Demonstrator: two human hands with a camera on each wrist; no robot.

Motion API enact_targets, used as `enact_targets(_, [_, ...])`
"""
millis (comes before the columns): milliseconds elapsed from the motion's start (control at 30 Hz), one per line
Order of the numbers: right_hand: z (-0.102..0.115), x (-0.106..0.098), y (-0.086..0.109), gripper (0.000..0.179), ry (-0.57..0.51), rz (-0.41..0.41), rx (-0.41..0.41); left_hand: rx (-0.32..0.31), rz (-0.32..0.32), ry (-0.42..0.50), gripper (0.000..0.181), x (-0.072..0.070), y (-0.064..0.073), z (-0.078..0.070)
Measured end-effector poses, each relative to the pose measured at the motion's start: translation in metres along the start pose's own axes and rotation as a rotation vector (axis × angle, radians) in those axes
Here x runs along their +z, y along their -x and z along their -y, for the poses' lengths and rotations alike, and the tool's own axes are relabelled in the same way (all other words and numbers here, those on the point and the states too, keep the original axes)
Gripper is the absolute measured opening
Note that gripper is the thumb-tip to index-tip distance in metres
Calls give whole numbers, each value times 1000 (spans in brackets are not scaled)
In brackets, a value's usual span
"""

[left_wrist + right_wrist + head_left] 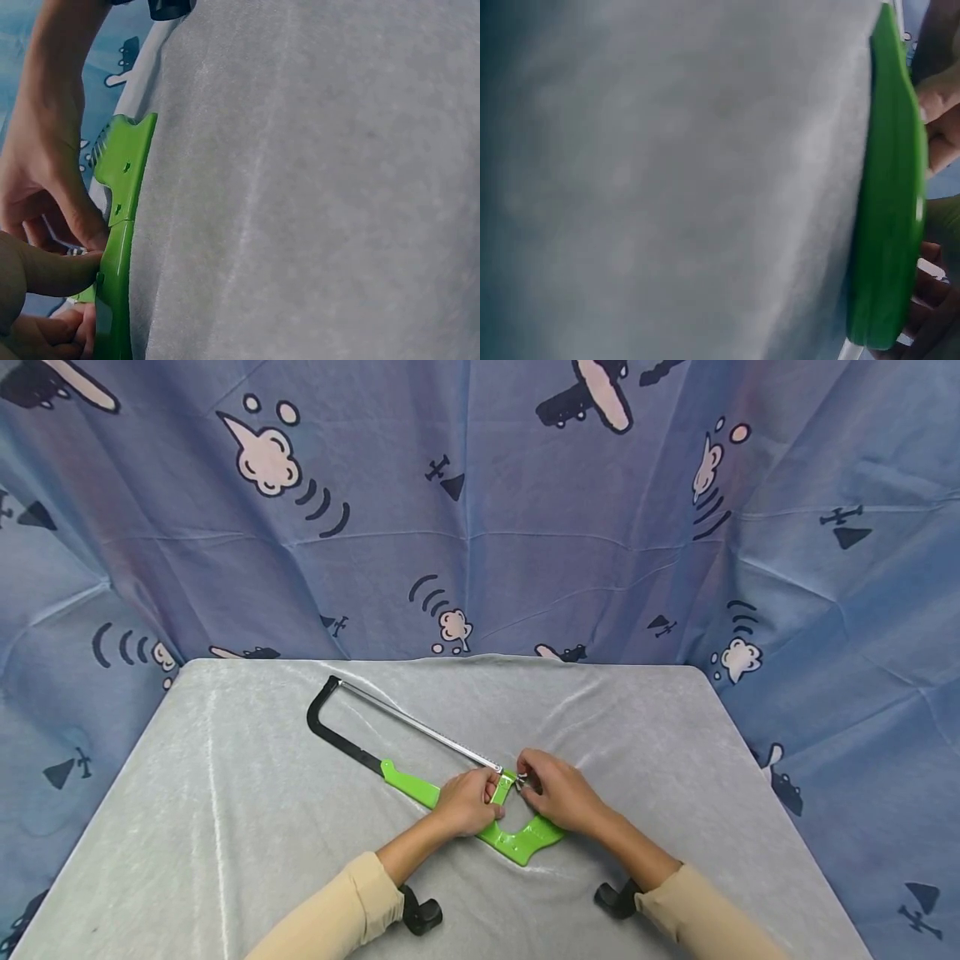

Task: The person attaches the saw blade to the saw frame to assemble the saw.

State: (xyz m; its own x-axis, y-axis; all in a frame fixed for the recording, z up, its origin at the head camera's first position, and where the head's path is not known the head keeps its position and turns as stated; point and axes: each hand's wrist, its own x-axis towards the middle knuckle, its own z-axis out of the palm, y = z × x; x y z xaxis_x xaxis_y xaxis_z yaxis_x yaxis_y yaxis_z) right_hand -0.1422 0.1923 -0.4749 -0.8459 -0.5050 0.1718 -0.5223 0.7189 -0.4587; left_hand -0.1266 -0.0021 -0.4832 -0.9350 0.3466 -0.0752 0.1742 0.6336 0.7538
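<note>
A hacksaw with a green handle (517,842) and a black bow frame (341,743) lies slantwise on the cloth-covered table in the head view. Its silvery blade (420,725) runs from the far left tip to the green front post. My left hand (467,803) grips the green frame around that post. At the blade's near end, the fingers of my right hand (558,789) pinch a small metal wing nut (520,782), partly hidden by the fingertips. In the left wrist view the green handle (124,172) stands beside both hands. The right wrist view shows the handle (889,202) close up.
A grey velvety cloth (247,827) covers the table. Behind and beside it hangs a blue curtain (510,568) with printed airplanes and clouds. Black wrist camera mounts (422,914) protrude near both beige sleeves (337,906).
</note>
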Motion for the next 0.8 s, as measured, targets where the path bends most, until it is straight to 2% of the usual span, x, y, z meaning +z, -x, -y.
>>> enact_targets(167, [-1, 0, -1, 27, 74, -43, -23, 3, -3, -7, 23, 0, 0, 1])
enact_targets(600, [-2, -2, -2, 24, 36, -44, 33, -1, -3, -13, 23, 1, -2, 1])
enact_targets(800, [-1, -4, -3, 22, 38, -35, 29, -6, -4, -15, 23, 1, -1, 1])
